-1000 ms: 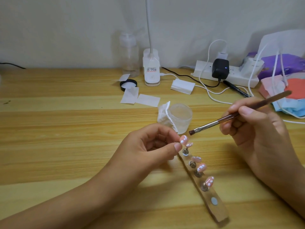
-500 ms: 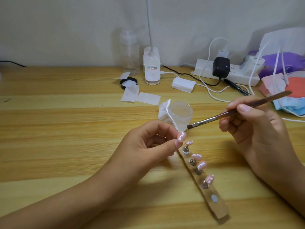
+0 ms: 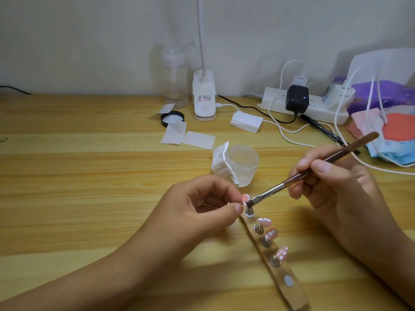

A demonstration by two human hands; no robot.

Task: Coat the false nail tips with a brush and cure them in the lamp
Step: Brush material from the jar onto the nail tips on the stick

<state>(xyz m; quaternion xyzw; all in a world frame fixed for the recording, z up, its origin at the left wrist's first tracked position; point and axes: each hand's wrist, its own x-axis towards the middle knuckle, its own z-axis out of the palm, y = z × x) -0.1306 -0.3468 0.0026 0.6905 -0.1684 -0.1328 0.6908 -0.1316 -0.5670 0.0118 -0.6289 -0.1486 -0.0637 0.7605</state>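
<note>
The left hand (image 3: 202, 205) has thumb and forefinger curled in a pinch on one pink false nail tip (image 3: 245, 197), steadying it just over the top end of the wooden strip (image 3: 277, 269). What is new is the brush (image 3: 314, 170). A second ago its bristles hung in the air beside the clear jar (image 3: 243, 162), apart from any tip. Now they are down at the pinched tip, touching at or just below it, right off the left fingertips. I cannot tell whether that tip is still seated on its stud or lifted off it. The right hand (image 3: 332, 187) grips the brush handle pen-fashion, fingers curled round it, with the handle slanting up and away to the right.

To my eye that means the coating stroke on this tip is only starting. Three more tips (image 3: 270, 234) stand on their studs down the strip, which lies on the worktop (image 3: 89, 176) between the two hands and runs toward the person. They look untouched by the brush as yet.

The jar sits just beyond the gap between the hands. The white gooseneck lamp (image 3: 204, 102) stands well beyond the left hand, by the wall, so curing is not yet begun.
</note>
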